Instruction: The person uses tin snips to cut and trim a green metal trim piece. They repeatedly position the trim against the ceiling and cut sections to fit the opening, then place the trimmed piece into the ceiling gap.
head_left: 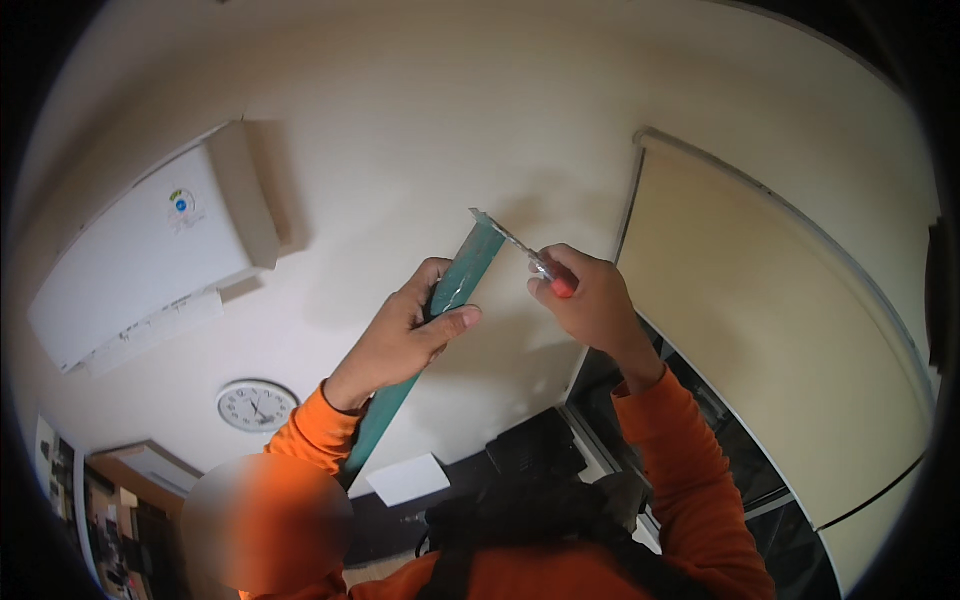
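Note:
My left hand [405, 325] is wrapped round a long, narrow green board [462, 275], thumb across its face. The board tilts up and away toward the wall, and whitish streaks mark its surface. In my right hand [590, 300] is a red-handled tool [515, 243] with a thin, smeared metal blade or shaft. Its exact kind I cannot make out. The tool's tip meets or lies just over the board's upper end. Part of the board's lower length passes behind my left sleeve.
On the pale wall at left hangs a white air conditioner [165, 245], with a round clock [257, 406] below. A cream roller blind [770, 320] covers a window at right. Below are a dark desk, a white sheet [408, 480] and a shelf [130, 510].

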The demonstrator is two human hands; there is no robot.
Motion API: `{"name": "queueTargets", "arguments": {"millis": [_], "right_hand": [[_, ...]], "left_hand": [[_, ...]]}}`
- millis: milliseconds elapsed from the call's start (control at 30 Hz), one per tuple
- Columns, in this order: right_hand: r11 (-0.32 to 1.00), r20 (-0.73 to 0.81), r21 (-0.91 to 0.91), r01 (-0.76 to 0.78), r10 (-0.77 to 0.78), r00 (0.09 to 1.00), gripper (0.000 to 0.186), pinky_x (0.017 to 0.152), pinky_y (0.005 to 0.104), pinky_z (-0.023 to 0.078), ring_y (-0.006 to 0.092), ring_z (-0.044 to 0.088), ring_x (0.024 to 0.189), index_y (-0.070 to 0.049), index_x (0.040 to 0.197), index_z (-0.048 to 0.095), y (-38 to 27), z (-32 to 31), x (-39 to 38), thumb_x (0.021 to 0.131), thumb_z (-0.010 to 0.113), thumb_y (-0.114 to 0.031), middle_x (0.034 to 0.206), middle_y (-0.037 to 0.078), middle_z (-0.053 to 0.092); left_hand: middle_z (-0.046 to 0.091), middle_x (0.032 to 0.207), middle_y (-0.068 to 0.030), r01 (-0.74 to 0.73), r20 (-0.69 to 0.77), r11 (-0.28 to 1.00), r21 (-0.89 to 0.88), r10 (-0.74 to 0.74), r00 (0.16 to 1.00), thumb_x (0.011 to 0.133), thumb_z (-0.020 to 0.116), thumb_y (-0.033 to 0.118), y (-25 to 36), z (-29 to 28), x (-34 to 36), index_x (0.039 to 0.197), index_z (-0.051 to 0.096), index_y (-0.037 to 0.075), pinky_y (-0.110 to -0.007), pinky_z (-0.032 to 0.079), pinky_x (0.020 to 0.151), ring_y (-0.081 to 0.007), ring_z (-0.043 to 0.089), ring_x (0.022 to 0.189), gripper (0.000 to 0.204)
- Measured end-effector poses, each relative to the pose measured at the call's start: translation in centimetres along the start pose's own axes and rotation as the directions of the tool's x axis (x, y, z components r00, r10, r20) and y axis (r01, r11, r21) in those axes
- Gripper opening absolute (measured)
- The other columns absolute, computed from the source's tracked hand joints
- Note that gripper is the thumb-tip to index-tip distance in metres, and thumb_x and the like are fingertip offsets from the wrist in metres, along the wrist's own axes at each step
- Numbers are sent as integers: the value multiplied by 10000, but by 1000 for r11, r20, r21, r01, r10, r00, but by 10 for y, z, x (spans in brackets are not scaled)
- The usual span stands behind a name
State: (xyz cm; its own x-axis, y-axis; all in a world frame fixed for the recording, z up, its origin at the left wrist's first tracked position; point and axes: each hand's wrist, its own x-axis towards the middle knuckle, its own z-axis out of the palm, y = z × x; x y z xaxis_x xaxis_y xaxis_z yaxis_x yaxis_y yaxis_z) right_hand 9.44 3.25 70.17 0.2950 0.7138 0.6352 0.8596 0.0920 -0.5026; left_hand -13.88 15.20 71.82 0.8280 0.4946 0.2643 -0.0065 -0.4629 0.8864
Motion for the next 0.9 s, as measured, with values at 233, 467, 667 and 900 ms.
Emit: {"name": "queueTargets", "arguments": {"millis": [233, 467, 667, 900], "right_hand": [[937, -237, -269, 223, -288, 928, 274, 742, 346, 544, 220, 688, 840, -67, 1141, 696, -5, -56, 38, 908, 757, -196, 912, 83, 694], [912, -508, -355, 207, -374, 776, 256, 777, 400, 561, 346, 710, 907, -75, 1129, 675, -16, -109, 78, 902, 751, -166, 1015, 130, 715], [906, -560, -398, 143, -364, 744, 304, 787, 430, 562, 385, 710, 885, -54, 1116, 668, -56, -205, 136, 965, 684, -318, 943, 184, 721], [975, -458, -222, 27, -129, 879, 299, 495, 343, 438, 150, 544, 556, -72, 989, 641, -115, -264, 176, 1017, 605, -367, 679, 37, 560]], "left_hand": [[533, 724, -20, -160, 10, 977, 139, 160, 987, 1000, 684, 409, 56, 5, 41, 1257, 542, 16, -283, 440, 584, -113, 523, 602, 491], [561, 734, -47, -376, -10, 863, 336, 403, 915, 985, 676, 460, 122, 10, 87, 1268, 577, 10, -309, 477, 648, -140, 563, 647, 541], [553, 759, 19, -491, -14, 684, 539, 591, 807, 1012, 585, 565, 228, 0, 143, 1414, 570, 89, -234, 432, 518, -63, 495, 573, 623], [715, 929, -140, -227, 451, -396, 890, 842, 296, 1046, 581, 416, 351, -43, 210, 1253, 673, 61, -426, 558, 669, -264, 694, 714, 421]]}}
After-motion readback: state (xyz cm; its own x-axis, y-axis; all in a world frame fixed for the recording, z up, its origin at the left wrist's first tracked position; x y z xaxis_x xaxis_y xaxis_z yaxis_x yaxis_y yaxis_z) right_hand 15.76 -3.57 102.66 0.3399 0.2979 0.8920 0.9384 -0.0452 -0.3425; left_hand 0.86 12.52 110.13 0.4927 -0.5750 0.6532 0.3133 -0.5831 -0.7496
